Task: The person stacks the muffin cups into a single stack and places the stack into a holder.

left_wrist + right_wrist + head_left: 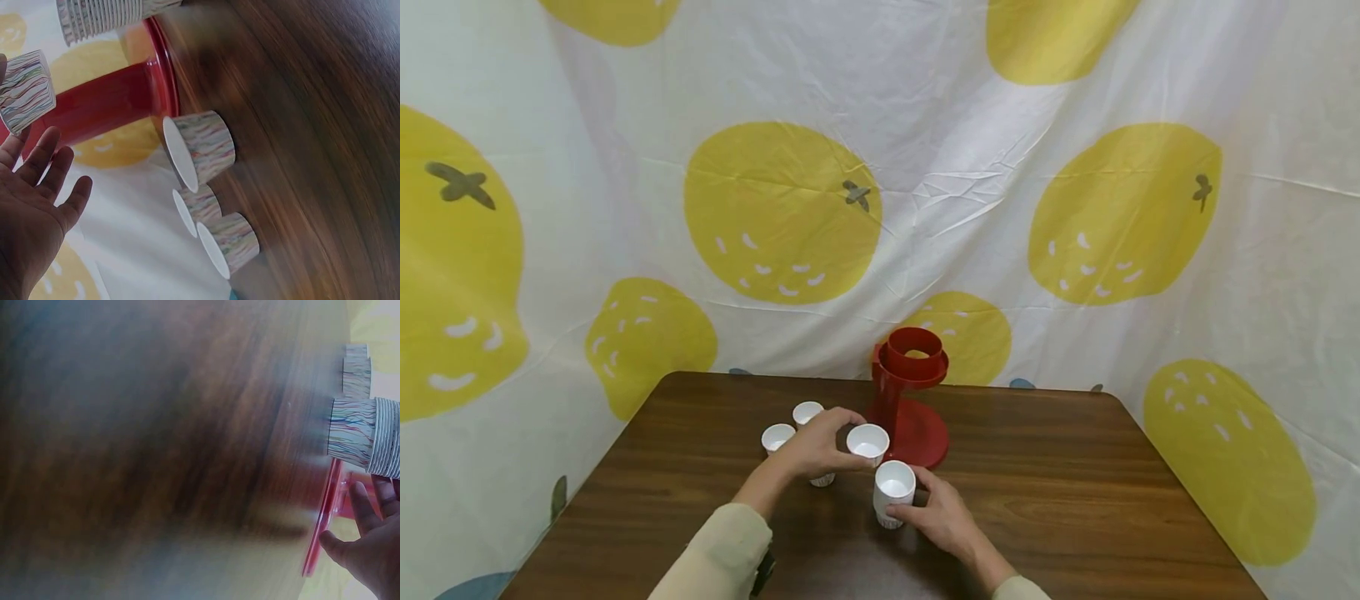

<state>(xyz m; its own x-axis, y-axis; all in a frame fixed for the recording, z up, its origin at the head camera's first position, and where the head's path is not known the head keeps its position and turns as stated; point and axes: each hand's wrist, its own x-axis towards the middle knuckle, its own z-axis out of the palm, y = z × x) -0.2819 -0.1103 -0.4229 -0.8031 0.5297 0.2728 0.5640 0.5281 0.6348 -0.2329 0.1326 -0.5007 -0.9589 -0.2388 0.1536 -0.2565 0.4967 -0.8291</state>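
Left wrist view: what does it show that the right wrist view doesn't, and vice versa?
Only the left wrist view: the left hand and the single cup it holds.
Only the right wrist view: the right hand.
Both: the ribbed cup stack, the red stand, the wooden table, cloth backdrop and standing cups, three in the left view, two discernible in the right.

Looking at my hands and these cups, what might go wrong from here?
1. The left hand holds a single cup off the table, so a loose grip might let it drop.
2. Three loose cups stand close together near that hand; a careless sweep could knock one over.
3. The right hand steadies a tall nested stack of cups in front of the red stand; a bump might tip the stack.
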